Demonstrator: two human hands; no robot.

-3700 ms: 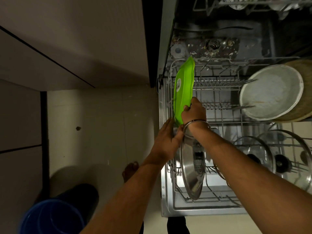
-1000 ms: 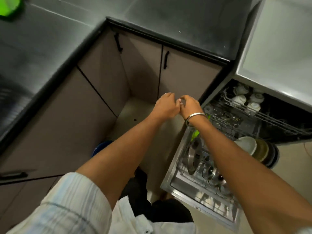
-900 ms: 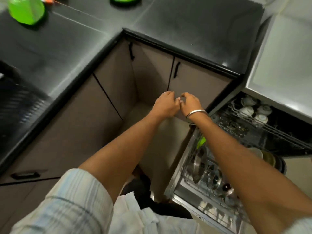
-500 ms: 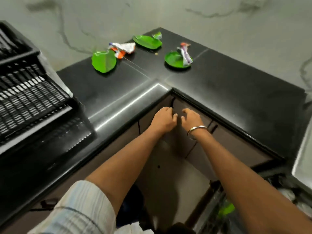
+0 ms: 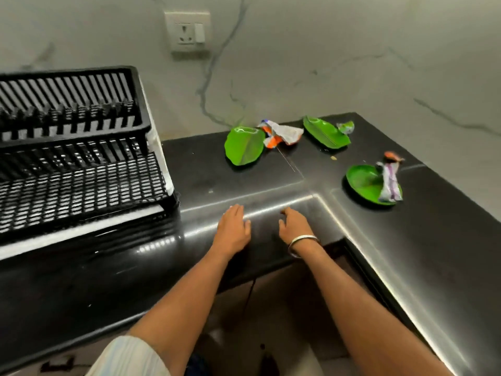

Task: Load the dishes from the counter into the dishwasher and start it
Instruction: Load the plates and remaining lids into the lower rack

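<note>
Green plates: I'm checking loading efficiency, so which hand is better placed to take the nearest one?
Probably the right hand: empty, fingers relaxed, on the side of the nearest green plate.

Count on the black counter (image 5: 447, 253): 3 green leaf-shaped plates (image 5: 244, 146) (image 5: 325, 132) (image 5: 364, 184), 3 crumpled wrappers (image 5: 283, 134) (image 5: 345, 127) (image 5: 390, 183), 1 black two-tier dish rack (image 5: 78, 150) at its left end.

We held both arms stretched forward, side by side. Our left hand (image 5: 233, 229) was palm down with the fingers straight and held nothing. Our right hand (image 5: 295, 225) had loosely curled fingers, also empty, with a metal bangle (image 5: 302, 241) at the wrist.
</note>
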